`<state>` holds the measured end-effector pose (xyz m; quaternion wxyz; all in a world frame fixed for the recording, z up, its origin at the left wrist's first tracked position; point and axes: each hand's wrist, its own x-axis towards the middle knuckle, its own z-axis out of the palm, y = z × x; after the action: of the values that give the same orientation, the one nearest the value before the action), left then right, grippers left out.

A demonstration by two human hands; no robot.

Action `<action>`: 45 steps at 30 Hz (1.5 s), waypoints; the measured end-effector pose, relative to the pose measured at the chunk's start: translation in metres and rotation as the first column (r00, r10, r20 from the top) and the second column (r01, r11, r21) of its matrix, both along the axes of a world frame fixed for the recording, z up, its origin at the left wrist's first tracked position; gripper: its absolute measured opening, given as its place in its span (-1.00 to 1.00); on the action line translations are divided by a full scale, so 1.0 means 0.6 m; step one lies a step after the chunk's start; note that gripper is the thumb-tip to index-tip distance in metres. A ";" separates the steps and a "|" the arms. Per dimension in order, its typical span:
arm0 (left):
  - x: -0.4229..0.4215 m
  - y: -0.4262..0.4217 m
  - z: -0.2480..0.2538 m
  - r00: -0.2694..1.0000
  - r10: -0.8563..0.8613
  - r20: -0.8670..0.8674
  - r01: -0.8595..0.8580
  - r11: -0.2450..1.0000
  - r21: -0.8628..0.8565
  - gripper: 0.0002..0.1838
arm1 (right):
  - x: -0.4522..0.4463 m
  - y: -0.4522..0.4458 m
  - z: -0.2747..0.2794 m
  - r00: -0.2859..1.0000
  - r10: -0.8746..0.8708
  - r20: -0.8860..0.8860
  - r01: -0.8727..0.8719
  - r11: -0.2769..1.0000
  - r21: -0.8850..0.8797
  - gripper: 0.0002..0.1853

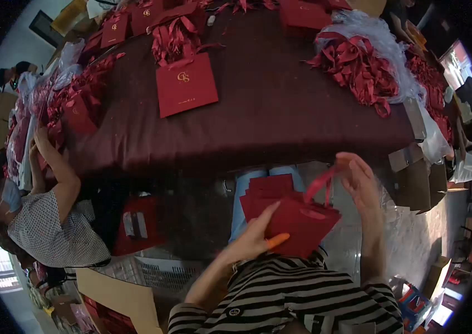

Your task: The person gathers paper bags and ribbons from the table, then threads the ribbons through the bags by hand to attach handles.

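My left hand grips a red paper gift bag by its side, above my lap; an orange cover sits on one finger. A red ribbon rises from the bag's top edge to my right hand, whose thumb and fingers pinch it. More red bags lie stacked on my thighs, partly behind the held one. Ahead on the table, a finished-looking red bag with gold lettering lies flat with its ribbons toward the far side.
A dark red cloth covers the table. Heaped red ribbons with clear plastic lie at right, above an open cardboard box. On the left a masked co-worker reaches to bags and ribbons. A cardboard box stands at lower left.
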<state>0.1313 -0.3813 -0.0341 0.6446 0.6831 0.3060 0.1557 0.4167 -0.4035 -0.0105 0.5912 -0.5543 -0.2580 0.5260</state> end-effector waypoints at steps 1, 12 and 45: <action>-0.006 0.025 0.020 0.996 0.056 0.064 -0.053 0.997 -0.055 -0.13 | 0.001 0.006 0.008 0.999 -0.005 -0.039 0.008 0.997 0.083 -0.71; -0.105 0.392 0.136 0.708 0.704 0.047 -0.471 0.422 0.775 -0.14 | 0.015 0.039 0.012 0.961 0.192 0.201 -0.210 0.975 0.072 -0.76; 0.058 -0.005 -0.176 0.939 0.224 -0.260 0.094 0.562 0.822 -0.39 | 0.061 0.230 0.246 0.826 -0.490 0.277 0.149 0.666 0.731 -0.71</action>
<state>0.1663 -0.3843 -0.1400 0.1824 0.9081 0.3280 0.1859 0.4531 -0.2656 0.1374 0.7602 -0.4413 -0.4576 0.1338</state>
